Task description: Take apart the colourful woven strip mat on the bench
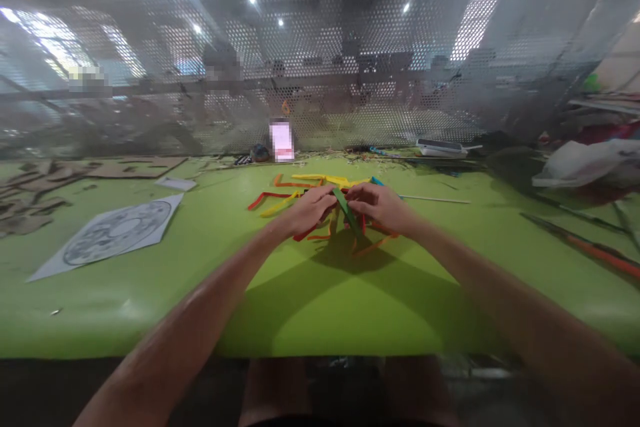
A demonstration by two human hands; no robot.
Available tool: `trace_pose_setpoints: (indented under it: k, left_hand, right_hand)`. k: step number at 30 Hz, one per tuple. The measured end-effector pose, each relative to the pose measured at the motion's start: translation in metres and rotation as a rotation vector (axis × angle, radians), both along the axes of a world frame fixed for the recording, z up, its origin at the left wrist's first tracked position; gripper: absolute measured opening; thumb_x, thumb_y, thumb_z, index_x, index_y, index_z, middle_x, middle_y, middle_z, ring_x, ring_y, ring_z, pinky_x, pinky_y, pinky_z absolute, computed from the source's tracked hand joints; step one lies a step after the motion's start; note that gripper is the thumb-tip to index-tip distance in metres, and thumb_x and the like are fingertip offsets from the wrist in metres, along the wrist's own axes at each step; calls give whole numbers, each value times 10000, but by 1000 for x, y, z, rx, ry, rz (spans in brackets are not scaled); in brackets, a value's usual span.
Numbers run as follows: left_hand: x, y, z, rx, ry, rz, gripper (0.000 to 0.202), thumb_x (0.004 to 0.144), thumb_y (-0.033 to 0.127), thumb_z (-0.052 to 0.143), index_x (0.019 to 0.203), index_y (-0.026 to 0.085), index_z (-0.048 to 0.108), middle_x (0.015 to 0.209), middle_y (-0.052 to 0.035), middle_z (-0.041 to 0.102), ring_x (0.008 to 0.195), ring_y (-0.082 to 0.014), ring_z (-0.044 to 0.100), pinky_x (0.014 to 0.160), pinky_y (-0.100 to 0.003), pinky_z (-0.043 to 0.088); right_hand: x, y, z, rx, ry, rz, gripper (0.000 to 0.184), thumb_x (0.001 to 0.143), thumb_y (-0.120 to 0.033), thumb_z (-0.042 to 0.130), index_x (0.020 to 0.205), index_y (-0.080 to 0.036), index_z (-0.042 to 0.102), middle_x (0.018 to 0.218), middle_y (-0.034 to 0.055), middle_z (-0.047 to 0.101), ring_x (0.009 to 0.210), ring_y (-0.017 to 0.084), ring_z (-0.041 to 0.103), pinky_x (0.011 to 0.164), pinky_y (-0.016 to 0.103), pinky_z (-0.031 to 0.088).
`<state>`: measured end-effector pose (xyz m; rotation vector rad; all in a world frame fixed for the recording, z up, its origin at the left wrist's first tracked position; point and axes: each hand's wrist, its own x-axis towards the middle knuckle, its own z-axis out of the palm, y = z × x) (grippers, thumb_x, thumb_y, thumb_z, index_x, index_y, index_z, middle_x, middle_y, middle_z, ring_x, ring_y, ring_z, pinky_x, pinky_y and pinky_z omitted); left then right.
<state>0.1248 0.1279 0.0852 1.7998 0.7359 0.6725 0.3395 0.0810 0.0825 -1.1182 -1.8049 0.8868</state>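
A narrow green strip (347, 212) stands slanted between my hands, above a bunch of bent coloured strips. My left hand (314, 208) is closed, its thumb and fingertips at the strip's upper left edge. From the other side my right hand (379, 207) curls its fingers against the same strip; their exact hold is partly hidden. Around and under both hands spread yellow strips (345, 181), a red strip (265, 196) and orange strips (375, 246), folded at angles. A bit of blue (377, 181) shows behind my right hand. Where the strips join is hidden by my fingers.
On the green table (320, 320), a printed sheet with a ring drawing (117, 233) and cardboard pieces (100, 170) lie left. A lit phone (283, 140) stands before the perforated metal screen (325, 80). A thin white stick (435, 199) and orange-handled tool (600, 252) lie right.
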Motion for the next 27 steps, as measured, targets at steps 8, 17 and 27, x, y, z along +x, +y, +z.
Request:
trace_pose_setpoints:
  k: [8, 17, 27]
  left_hand:
    - [7, 0, 1, 336, 98, 103, 129, 882, 157, 557, 770, 203, 514, 714, 18, 512, 674, -145, 455, 653, -284, 350]
    - [8, -2, 0, 445, 200, 64, 170, 932, 256, 586, 797, 213, 493, 779, -6, 585, 709, -168, 500, 649, -298, 352]
    - [1, 3, -1, 594, 272, -27, 247, 1027, 390, 479, 869, 218, 562, 861, -58, 626, 769, -212, 543, 767, -336, 412]
  right_hand:
    - [4, 3, -3, -73, 116, -24, 323, 817, -453, 740, 992, -189, 673, 905, 65, 744, 785, 195, 705, 714, 335, 565]
    - [4, 4, -13, 98, -105, -28, 161, 888, -317, 629, 990, -200, 672, 867, 48, 739, 761, 204, 685, 711, 343, 561]
    - [9, 6, -2, 162, -293, 43, 304, 951, -414, 572, 1032, -175, 742, 1002, 89, 756, 840, 206, 672, 795, 336, 525]
